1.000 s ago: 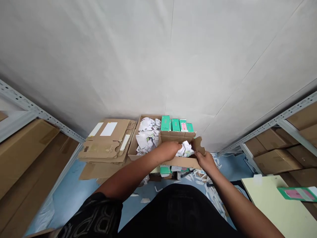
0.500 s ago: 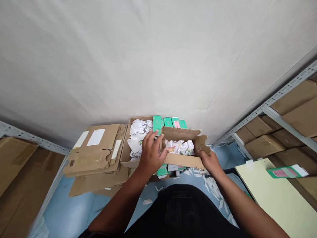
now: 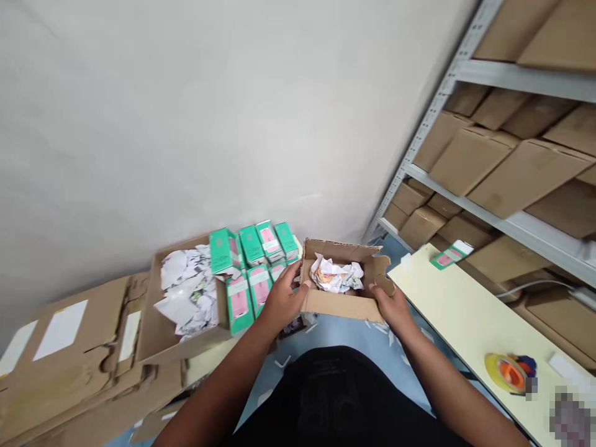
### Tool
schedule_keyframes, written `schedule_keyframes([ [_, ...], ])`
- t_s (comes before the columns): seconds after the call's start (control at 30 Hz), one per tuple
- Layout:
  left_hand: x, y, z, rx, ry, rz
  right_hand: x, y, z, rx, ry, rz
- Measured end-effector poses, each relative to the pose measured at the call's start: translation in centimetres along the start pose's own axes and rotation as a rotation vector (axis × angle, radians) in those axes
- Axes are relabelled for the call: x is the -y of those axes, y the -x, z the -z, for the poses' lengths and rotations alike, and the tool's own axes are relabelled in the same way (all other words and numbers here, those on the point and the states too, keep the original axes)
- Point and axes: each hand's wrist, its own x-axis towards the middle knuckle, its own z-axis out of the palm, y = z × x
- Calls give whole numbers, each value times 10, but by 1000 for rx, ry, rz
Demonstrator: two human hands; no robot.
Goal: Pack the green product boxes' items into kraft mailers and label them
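Observation:
A small open cardboard box (image 3: 342,305) is held up in front of my body, with crumpled printed paper (image 3: 336,274) lying inside. My left hand (image 3: 283,299) grips its left end, thumb over the rim. At the opposite end my right hand (image 3: 391,303) is closed on the wall, below a torn, raised flap (image 3: 384,273). Left of the held box, several green and pink boxes (image 3: 258,288) stand grouped beside a larger cardboard box (image 3: 149,329) full of crumpled white paper (image 3: 190,288).
Flattened cardboard (image 3: 60,385) is stacked at the left. A pale table (image 3: 459,310) on the right bears a green packet (image 3: 451,254) and a yellow tape roll (image 3: 505,372). Shelves (image 3: 493,208) of cartons rise behind it. White scraps lie on the blue floor (image 3: 326,340).
My view has swung right, bringing more of the table and shelves in. The small box has moved right, away from the paper-filled box. My left hand has closed on its left end.

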Motion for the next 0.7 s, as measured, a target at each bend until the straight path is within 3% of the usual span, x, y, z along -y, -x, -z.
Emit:
schedule_keyframes([
  [0.4, -44, -56, -270, 304, -40, 19, -153, -28, 208, -155, 4, -225],
  [0.57, -60, -74, -347, 469, -135, 50, -197, -32, 263, -244, -14, -282],
  [0.7, -65, -94, -391, 564, -150, 17, -222, -34, 285, -284, -52, -342],
])
